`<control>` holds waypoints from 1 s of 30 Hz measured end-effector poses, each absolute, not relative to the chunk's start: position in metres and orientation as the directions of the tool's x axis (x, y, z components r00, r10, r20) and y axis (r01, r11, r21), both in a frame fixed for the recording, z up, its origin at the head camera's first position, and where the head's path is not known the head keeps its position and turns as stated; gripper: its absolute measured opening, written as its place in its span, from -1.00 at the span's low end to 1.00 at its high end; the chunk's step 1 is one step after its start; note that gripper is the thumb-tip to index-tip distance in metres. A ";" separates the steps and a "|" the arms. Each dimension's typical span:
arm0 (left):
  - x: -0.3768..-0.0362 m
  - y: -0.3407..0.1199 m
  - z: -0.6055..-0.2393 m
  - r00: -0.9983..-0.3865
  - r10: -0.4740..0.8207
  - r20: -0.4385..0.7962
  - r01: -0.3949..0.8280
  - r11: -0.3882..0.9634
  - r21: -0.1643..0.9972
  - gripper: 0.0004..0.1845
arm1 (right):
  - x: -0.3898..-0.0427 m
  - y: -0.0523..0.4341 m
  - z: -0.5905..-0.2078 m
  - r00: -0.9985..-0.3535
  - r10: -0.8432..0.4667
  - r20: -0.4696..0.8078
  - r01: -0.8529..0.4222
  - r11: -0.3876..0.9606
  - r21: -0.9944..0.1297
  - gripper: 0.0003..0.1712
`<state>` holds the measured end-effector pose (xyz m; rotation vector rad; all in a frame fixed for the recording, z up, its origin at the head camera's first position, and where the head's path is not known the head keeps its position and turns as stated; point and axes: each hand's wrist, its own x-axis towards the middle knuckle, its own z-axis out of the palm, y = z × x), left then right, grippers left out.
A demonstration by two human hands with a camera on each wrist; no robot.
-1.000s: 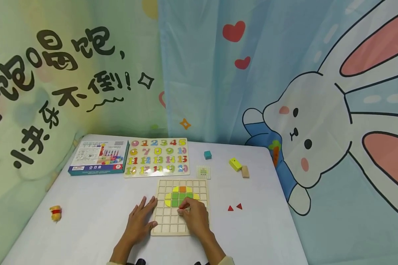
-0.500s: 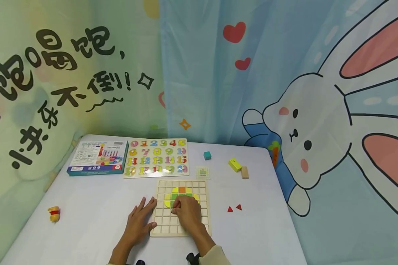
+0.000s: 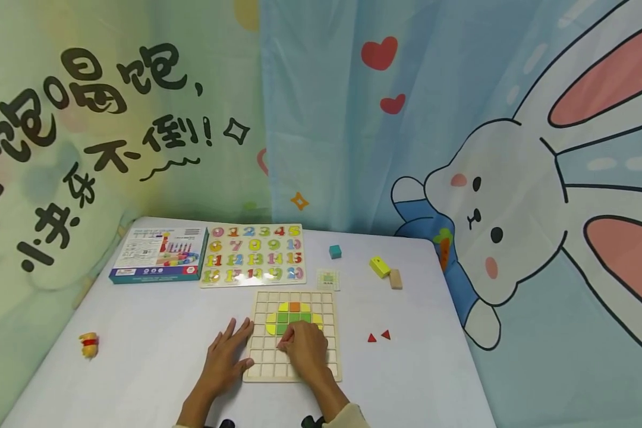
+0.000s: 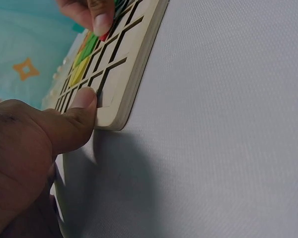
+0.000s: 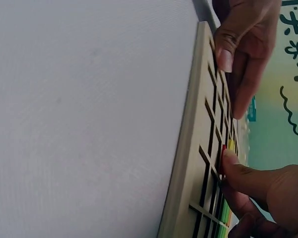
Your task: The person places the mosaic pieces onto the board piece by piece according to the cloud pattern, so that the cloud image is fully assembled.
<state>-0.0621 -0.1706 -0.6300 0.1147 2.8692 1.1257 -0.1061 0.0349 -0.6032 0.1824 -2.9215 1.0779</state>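
1. My left hand lies flat on the table in the lower middle of the head view, fingers straight and spread. From the left wrist view its thumb presses against the left edge of the wooden grid board.
2. My right hand is on top of the board, fingers curled. The tips pinch a small red piece down in a grid cell just under the coloured patch; the right wrist view shows red right at my fingertip.
3. That patch is yellow and green tiles with one orange on top, sitting in the upper middle of the board.
4. Two red triangles lie on the table right of the board, well apart from it.
5. Further back: a number puzzle, a boxed toy, a teal cube, and a yellow block touching a tan one.
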 end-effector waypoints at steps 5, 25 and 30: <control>-0.062 -0.172 -0.631 -0.995 0.095 -0.011 0.063 0.731 0.679 -0.09 | -0.105 0.041 -0.603 -0.991 -0.124 0.044 -0.120 0.715 -0.689 -0.75; -0.062 -0.171 -0.629 -0.994 0.094 -0.049 0.036 0.735 0.678 -0.09 | -0.115 0.176 -0.600 -0.975 0.206 0.078 0.117 0.783 -0.611 -0.68; -0.062 -0.171 -0.626 -0.994 0.092 -0.063 0.026 0.738 0.675 -0.10 | -0.114 0.208 -0.606 -0.975 0.221 0.002 0.183 0.813 -0.553 -0.75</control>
